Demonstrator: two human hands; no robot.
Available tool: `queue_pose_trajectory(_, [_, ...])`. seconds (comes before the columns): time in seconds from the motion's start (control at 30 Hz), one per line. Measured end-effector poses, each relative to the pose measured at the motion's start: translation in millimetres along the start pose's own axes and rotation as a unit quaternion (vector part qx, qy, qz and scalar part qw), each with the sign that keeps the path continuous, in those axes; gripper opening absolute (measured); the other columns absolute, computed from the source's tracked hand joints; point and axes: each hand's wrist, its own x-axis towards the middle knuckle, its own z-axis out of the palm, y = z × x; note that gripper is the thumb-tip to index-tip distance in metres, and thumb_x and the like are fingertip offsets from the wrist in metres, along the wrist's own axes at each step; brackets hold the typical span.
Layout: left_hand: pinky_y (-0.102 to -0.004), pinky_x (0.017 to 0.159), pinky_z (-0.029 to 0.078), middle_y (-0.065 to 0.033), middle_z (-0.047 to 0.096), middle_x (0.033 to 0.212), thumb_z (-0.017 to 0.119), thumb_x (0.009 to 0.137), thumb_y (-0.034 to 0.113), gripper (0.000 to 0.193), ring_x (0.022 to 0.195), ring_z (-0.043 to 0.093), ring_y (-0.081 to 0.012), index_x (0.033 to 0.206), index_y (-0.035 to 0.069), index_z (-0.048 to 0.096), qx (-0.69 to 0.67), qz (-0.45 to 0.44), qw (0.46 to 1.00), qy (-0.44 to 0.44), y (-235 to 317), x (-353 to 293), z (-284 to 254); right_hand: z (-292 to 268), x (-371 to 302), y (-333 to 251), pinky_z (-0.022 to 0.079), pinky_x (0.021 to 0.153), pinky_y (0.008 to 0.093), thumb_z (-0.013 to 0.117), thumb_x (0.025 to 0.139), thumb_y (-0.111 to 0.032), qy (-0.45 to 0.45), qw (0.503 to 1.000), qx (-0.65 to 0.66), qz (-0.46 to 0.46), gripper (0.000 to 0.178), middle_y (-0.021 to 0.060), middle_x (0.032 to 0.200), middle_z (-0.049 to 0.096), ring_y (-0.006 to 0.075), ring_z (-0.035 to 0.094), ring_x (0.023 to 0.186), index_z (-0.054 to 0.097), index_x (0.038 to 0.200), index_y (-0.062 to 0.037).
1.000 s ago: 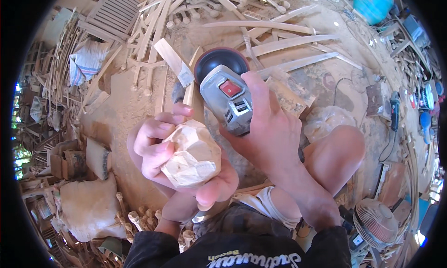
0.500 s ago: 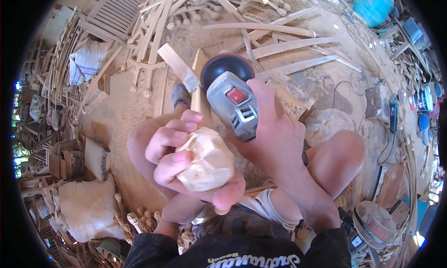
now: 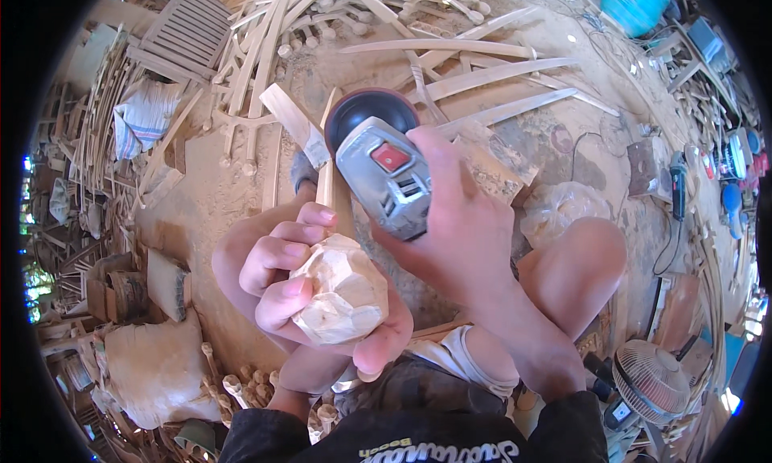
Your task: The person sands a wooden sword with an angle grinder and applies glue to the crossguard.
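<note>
My left hand (image 3: 277, 274) is wrapped round a pale wooden piece shaped like a sword. Its faceted, knob-like end (image 3: 342, 294) points up toward me, and a flat wooden crosspiece (image 3: 296, 124) shows beyond my fingers. In my right hand (image 3: 462, 238) is an angle grinder (image 3: 386, 178) with a silver-grey body and a red switch. A round dark disc (image 3: 371, 119) sits at its far end, close beside the wooden crosspiece. Whether the disc touches the wood, I cannot tell.
Curved wooden blades (image 3: 490, 81) and wooden sword-like pieces (image 3: 253, 133) lie on the dusty ground ahead. A clear plastic bag (image 3: 563, 210) is by my right knee. At the lower right stands a fan (image 3: 650, 379); a stuffed sack (image 3: 157, 366) lies at the lower left.
Both hands, with the wooden piece and the grinder, have shifted slightly left in view. The background has shifted a little left too. Both grips are unchanged.
</note>
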Motion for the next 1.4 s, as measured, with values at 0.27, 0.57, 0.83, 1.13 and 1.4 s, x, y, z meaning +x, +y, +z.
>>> queue_pose_trajectory(0.27, [-0.0513,0.102,0.055,-0.0127,0.044,0.136,0.062,0.098,0.081,0.088,0.119,0.056,-0.0282,0.153,0.016,0.042,0.055,-0.052,0.986,0.151,2.8,18.8,15.0,-11.7,-7.6,-3.5,0.064,0.078,0.0482,0.098,0.075,-0.032,-0.089,0.995,-0.044,0.027,0.097,0.0169,0.125,0.076,0.0405,0.080,0.099,0.047,0.156,-0.0183])
queue_pose_trajectory(0.57, [-0.0516,0.091,0.057,-0.0155,0.057,0.139,0.078,0.098,0.060,0.070,0.111,0.064,-0.0316,0.143,0.018,0.045,0.029,-0.014,0.999,0.027,-2.9,44.2,-22.1,-27.1,-3.9,16.3,0.065,0.086,0.0412,0.097,0.079,-0.022,0.077,0.991,0.102,0.025,0.087,0.0170,0.124,0.075,0.0328,0.081,0.104,0.049,0.150,-0.0100])
queue_pose_trajectory(0.83, [-0.0529,0.098,0.053,-0.0197,0.060,0.132,0.077,0.095,0.066,0.088,0.108,0.064,-0.0339,0.156,0.011,0.041,-0.005,-0.086,0.992,0.097,5.9,47.4,-8.9,-19.0,-0.8,14.6,0.066,0.080,0.0425,0.096,0.080,-0.029,0.099,0.989,0.112,-0.004,0.084,0.0151,0.123,0.077,0.0338,0.082,0.097,0.050,0.149,-0.0117])
queue_pose_trajectory(1.13, [-0.0506,0.086,0.064,-0.0049,0.046,0.122,0.095,0.079,0.065,0.093,0.099,0.062,-0.0269,0.143,0.016,0.051,0.096,-0.042,0.990,0.092,-2.1,36.4,-16.8,-10.9,-2.0,4.2,0.065,0.086,0.0428,0.097,0.079,-0.024,0.064,0.995,0.079,-0.008,0.088,0.0154,0.129,0.074,0.0359,0.080,0.106,0.049,0.152,-0.0128])
queue_pose_trajectory(1.4, [-0.0397,0.070,0.059,0.0021,0.034,0.104,0.101,0.063,0.068,0.091,0.075,0.044,-0.0185,0.128,0.022,0.059,0.083,-0.010,0.996,-0.008,-2.6,35.2,-24.4,-3.7,-3.5,-4.5,0.064,0.082,0.0438,0.099,0.074,-0.027,-0.012,1.000,0.019,0.001,0.096,0.0140,0.132,0.074,0.0361,0.080,0.104,0.049,0.156,-0.0174])
